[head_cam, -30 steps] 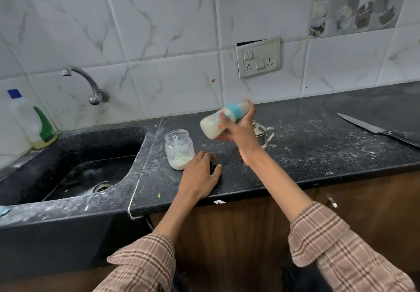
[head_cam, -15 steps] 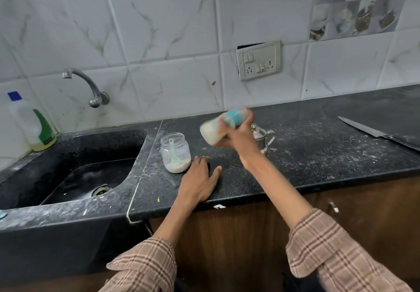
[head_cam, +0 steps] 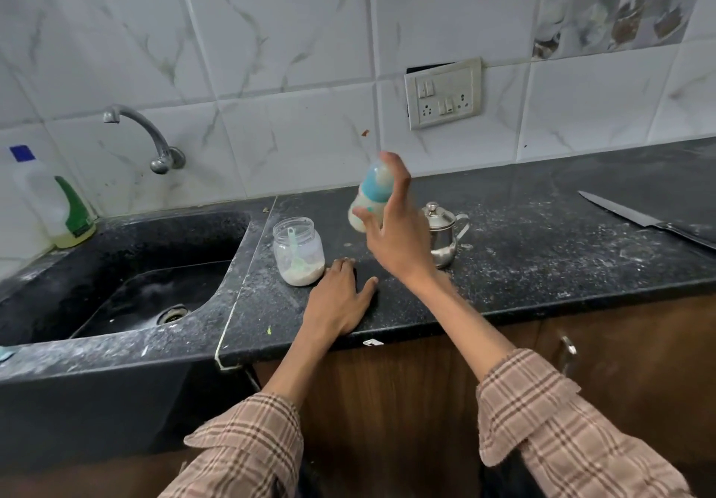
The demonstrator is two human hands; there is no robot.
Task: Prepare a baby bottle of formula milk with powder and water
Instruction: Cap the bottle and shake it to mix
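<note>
My right hand (head_cam: 395, 234) grips a baby bottle (head_cam: 370, 197) with a blue collar, held in the air above the black counter (head_cam: 542, 257). The bottle is nearly upright, cap end up, with milky white liquid inside, and it looks motion-blurred. My left hand (head_cam: 341, 298) lies flat on the counter with fingers spread, holding nothing. Just left of that hand stands an open glass jar (head_cam: 298, 251) with white powder at the bottom and a pale green scoop in it. Behind my right wrist stands a small steel jug (head_cam: 443, 234) with a lid.
A black sink (head_cam: 128, 276) with a wall tap (head_cam: 151, 137) lies to the left. A dish-soap bottle (head_cam: 58, 207) stands at its far corner. A knife (head_cam: 651, 222) rests on the counter at far right. A wall socket (head_cam: 443, 94) is on the tiles. Powder dusts the counter.
The bottle in my right hand has swung from lying tilted on its side, base to the left, to nearly upright. The left hand stays flat on the counter.
</note>
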